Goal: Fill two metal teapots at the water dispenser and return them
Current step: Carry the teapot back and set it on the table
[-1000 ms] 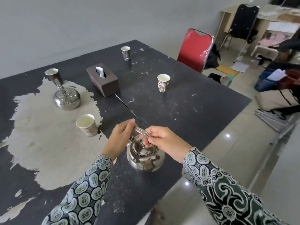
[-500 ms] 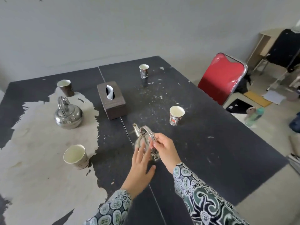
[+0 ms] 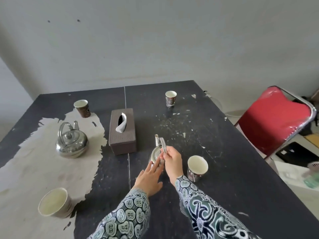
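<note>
A small metal teapot [image 3: 156, 152] stands on the dark table [image 3: 224, 169] near the middle, spout pointing away. My right hand [image 3: 172, 161] pinches its upright handle from the right. My left hand [image 3: 149, 176] lies flat with fingers spread, fingertips against the near side of the pot's body, which it partly hides. A second metal teapot [image 3: 71, 141] with its lid on sits alone at the left, on the worn pale patch of the table.
A brown tissue box [image 3: 122, 131] stands between the two pots. Several paper cups: one [image 3: 197, 166] just right of my right hand, one [image 3: 54, 202] near left, two [image 3: 82, 107] [image 3: 170, 98] at the back. A red chair [image 3: 276, 118] stands at the table's right edge.
The teapot went from the table's near edge to its middle and now rests there. My left hand let go of the handle and lies flat against the pot. The view swung left.
</note>
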